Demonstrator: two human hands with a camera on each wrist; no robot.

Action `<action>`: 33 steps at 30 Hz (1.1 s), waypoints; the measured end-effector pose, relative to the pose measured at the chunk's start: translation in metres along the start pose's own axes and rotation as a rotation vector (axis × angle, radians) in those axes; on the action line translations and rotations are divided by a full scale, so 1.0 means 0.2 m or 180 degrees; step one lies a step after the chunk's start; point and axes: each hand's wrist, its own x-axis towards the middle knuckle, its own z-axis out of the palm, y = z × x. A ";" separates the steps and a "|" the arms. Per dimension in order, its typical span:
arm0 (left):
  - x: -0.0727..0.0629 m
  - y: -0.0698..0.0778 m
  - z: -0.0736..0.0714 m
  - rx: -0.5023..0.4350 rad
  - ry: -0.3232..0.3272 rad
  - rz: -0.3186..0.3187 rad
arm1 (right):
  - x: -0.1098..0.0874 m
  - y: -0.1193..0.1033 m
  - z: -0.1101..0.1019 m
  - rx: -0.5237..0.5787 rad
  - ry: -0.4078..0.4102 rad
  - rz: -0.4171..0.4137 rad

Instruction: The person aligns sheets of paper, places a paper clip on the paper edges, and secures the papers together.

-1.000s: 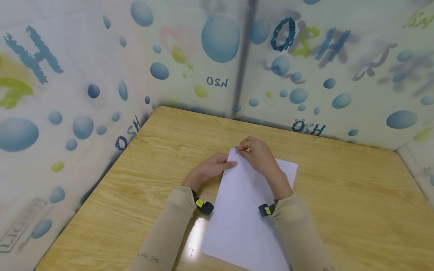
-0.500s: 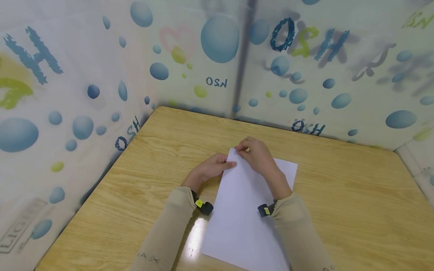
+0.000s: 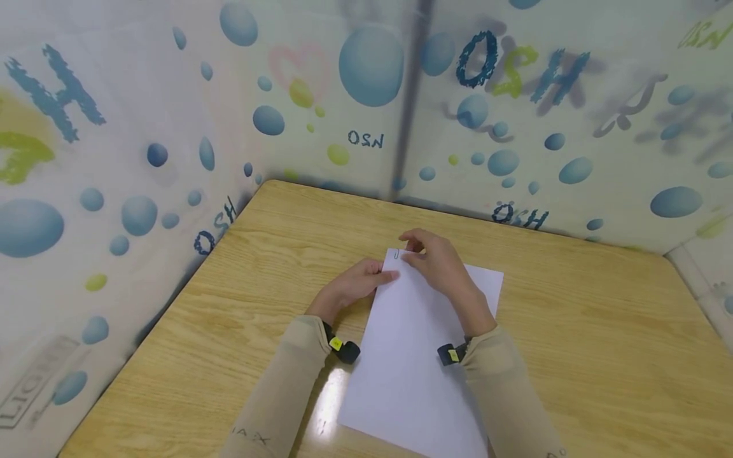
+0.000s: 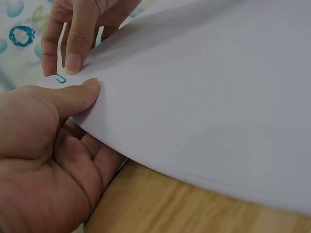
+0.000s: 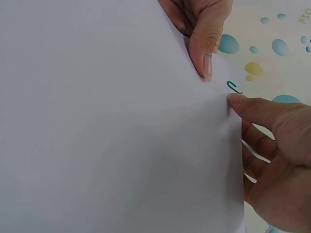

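White paper (image 3: pixel 412 356) lies lengthwise before me, its far left corner lifted; I cannot tell how many sheets there are. Near that corner sits a small green paper clip (image 4: pixel 60 79) on the top edge. My left hand (image 3: pixel 357 281) grips the left edge, thumb on top and fingers underneath. Beside the clip, the right hand (image 3: pixel 438 261) has its thumb on the paper's face, while its fingers (image 5: pixel 255 145) reach behind the edge. The right thumb tip is close to the clip (image 5: pixel 233 87). Parts of both hands' fingers are hidden by the paper.
The wooden table (image 3: pixel 584 318) extends on both sides of the paper. Behind and to the left stand white walls (image 3: pixel 321 83) printed with bubbles and letters. A black camera (image 3: pixel 346 352) is strapped to the left wrist, another camera (image 3: pixel 449 354) to the right.
The right fingers have moved slightly away from the clip, to the right, and spread from the thumb. More of the clip shows now. The left hand stays in place.
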 end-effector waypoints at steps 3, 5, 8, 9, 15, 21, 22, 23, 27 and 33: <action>0.00 0.00 0.00 -0.0012 -0.0007 0.0008 | 0.00 0.01 0.01 0.0015 0.0025 -0.0110; 0.00 0.00 0.00 -0.0019 -0.0013 0.0009 | 0.00 0.01 0.02 -0.0011 0.0039 -0.0158; 0.00 0.00 0.00 -0.0029 -0.0009 0.0007 | 0.00 0.01 0.02 -0.0028 0.0042 -0.0167; 0.00 0.00 0.00 -0.0032 -0.0004 0.0001 | 0.00 0.00 0.03 -0.0037 0.0043 -0.0154; 0.00 0.00 0.00 -0.0048 -0.0009 -0.0015 | 0.00 -0.01 0.03 -0.0065 0.0014 -0.0095; 0.00 0.00 0.00 -0.0040 -0.0017 -0.0004 | 0.00 -0.01 0.05 -0.0173 0.0013 -0.0064; 0.00 0.00 0.00 -0.0037 -0.0019 -0.0003 | 0.00 -0.01 0.05 -0.0185 0.0006 -0.0058; 0.00 0.00 0.00 -0.0035 -0.0022 0.0001 | 0.00 -0.01 0.05 -0.0196 -0.0005 -0.0051; 0.00 0.00 0.00 -0.0042 -0.0011 0.0009 | 0.00 -0.02 0.04 -0.0232 -0.0034 -0.0019; 0.00 -0.01 -0.01 -0.0073 0.0050 -0.0007 | -0.01 0.02 0.01 -0.0309 -0.0042 0.0056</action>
